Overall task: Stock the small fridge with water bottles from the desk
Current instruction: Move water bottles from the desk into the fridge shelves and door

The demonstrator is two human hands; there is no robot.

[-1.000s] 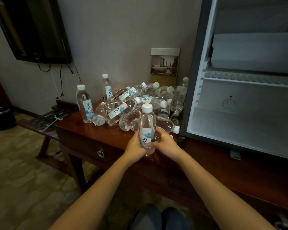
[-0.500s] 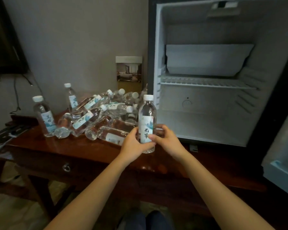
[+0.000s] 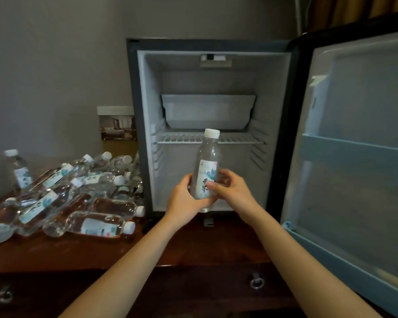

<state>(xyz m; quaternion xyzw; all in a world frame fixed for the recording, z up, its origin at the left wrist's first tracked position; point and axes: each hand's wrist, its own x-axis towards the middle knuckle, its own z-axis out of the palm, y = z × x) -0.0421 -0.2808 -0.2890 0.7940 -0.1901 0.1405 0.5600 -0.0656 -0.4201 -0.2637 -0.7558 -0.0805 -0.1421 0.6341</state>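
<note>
1. Both hands grip one upright water bottle (image 3: 206, 171) at centre frame: left hand (image 3: 184, 198) wrapped around its lower body from the left, right hand (image 3: 231, 191) closed on the label from the right, thumb across the front. White cap on, label facing camera.
2. Fridge (image 3: 145, 125) fills the centre and upper frame, standing on the desk. Held bottle sits in front of the lower compartment opening, base near the front lip.
3. Fridge door (image 3: 354, 157) swung wide at right of frame.
4. Desk (image 3: 78, 253), dark wood, spans the lower frame; ring pull (image 3: 257, 282) on the drawer front at lower right of centre.
5. Pile of bottles (image 3: 74, 198) at left of frame, mostly lying on their sides and touching; one standing bottle (image 3: 19, 171) at far left.
6. Wire shelf (image 3: 179, 138) across the fridge middle, white tray (image 3: 207, 111) above it.
7. Photo card (image 3: 116, 125) leans on the wall, just left of the fridge.
</note>
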